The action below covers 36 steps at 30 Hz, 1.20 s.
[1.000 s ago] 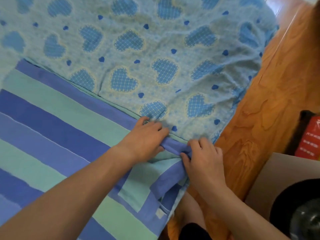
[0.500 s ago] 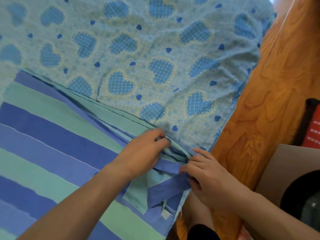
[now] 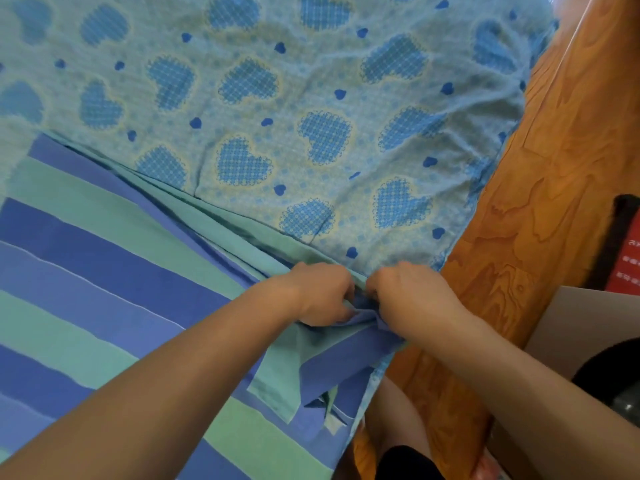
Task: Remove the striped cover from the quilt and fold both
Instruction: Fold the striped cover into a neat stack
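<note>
The soft cloth cover with blue, purple and green stripes [image 3: 104,278] lies flat on the shiny orange wooden floor [image 3: 554,188]. Next to it, touching its top edge, lies the pale blue quilt with big checked hearts [image 3: 311,109]. Both hands are at the cover's corner. The left hand [image 3: 320,294] and the right hand [image 3: 412,297] have their fingers curled tight, pinching bunched purple cloth between them. Beside the floor's right edge is a red thing with white writing [image 3: 627,271], too blurry to read.

My two fists, side by side.
Left hand [image 3: 320,294] and right hand [image 3: 414,296] curl tight, knuckles up, forearms reaching forward.
</note>
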### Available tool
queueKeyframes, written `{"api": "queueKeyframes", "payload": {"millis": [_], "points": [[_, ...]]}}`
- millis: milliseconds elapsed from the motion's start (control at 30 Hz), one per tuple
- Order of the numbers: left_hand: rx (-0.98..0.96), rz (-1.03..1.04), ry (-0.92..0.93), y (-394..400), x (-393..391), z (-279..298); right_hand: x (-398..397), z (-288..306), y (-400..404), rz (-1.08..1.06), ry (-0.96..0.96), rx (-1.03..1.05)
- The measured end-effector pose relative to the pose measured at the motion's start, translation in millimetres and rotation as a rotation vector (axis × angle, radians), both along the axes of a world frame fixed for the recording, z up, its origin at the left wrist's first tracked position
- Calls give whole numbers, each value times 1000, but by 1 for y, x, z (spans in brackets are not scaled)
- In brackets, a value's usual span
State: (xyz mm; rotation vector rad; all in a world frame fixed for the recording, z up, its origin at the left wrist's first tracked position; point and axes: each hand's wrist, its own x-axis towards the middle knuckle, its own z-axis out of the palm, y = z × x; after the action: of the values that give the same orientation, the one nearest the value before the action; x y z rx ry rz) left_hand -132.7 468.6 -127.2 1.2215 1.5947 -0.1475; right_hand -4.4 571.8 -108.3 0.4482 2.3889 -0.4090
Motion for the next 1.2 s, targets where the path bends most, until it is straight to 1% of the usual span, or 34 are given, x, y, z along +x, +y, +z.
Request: {"api": "queueKeyframes", "payload": {"millis": [67, 100, 167, 233, 300, 367, 467, 533, 600, 667, 733, 800, 833, 900, 933, 1000, 1033, 1100, 1133, 1200], "points": [[52, 84, -57, -4, -6, 1, -9, -5, 11, -54, 26, -183], [99, 157, -72, -9, -10, 2, -14, -6, 17, -78, -10, -309], [200, 329, -123, -19, -15, 0, -20, -6, 24, -62, -163, -542], [295, 378, -123, -26, -13, 0, -20, -5, 28, 19, -300, -638], [369, 364, -43, -25, -6, -4, -18, -4, 31, 43, -344, -633], [407, 385, 41, -20, 0, -10, -18, 0, 34, -22, -405, -630], [373, 336, 153, -10, 7, -21, -19, -1, 34, -116, -507, -543], [350, 319, 216, -3, 11, -27, -20, -9, 30, -223, -517, -461], [369, 332, 275, 0, 15, -29, -23, -14, 25, -374, -516, -455], [454, 390, 345, -5, 23, -26, -22, -16, 25, -485, -520, -454], [585, 530, 378, -17, 32, -17, -20, -14, 29, -534, -545, -463], [695, 664, 325, -37, 40, -6, -19, -13, 32, -493, -613, -461], [708, 708, 254, -48, 44, -2, -19, -10, 31, -480, -648, -480], [630, 720, 130, -70, 55, 7, -20, -6, 27, -533, -689, -553], [583, 659, 133, -80, 62, 11, -20, -5, 25, -584, -691, -584], [466, 471, 254, -96, 77, 11, -19, -6, 23, -672, -680, -587], [398, 403, 340, -101, 83, 10, -19, -8, 22, -680, -670, -557], [269, 355, 448, -105, 89, 13, -19, -12, 20, -626, -646, -464], [271, 360, 478, -104, 89, 17, -19, -13, 18, -591, -635, -419], [381, 355, 493, -98, 90, 27, -17, -18, 16, -552, -612, -339]]}}
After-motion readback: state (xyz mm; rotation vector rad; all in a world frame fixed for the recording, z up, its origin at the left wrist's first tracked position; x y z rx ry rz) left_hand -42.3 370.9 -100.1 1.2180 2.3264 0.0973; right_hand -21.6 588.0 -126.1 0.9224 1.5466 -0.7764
